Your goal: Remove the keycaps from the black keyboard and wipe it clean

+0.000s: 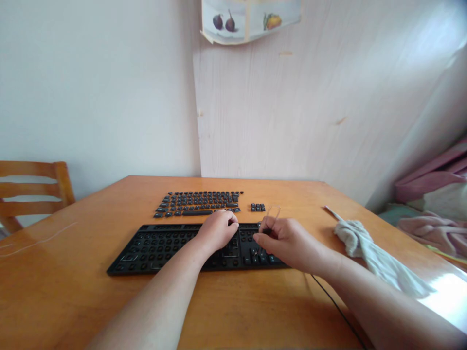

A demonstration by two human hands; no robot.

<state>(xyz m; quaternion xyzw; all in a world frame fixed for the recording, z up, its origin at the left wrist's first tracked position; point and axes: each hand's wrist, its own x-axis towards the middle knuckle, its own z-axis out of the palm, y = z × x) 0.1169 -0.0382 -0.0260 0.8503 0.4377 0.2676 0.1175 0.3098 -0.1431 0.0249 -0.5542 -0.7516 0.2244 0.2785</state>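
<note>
A black keyboard [156, 248] with most keycaps removed lies on the wooden table [233, 301]. My left hand [218, 230] rests curled on the keyboard's upper middle, fingers pressing down on it. My right hand [288, 241] pinches a thin wire keycap puller [272, 214] over the keyboard's right section, with a dark keycap at its fingertips. Behind the keyboard, the removed black keycaps [199, 203] are laid out in rows, and a small separate group of keycaps [258, 207] sits to their right.
A pale cloth [375, 255] lies on the table's right side. The keyboard's black cable [335, 308] runs toward me under my right forearm. A wooden chair [34, 189] stands at the left. Bedding [434, 214] is at the far right, and a wall stands behind the table.
</note>
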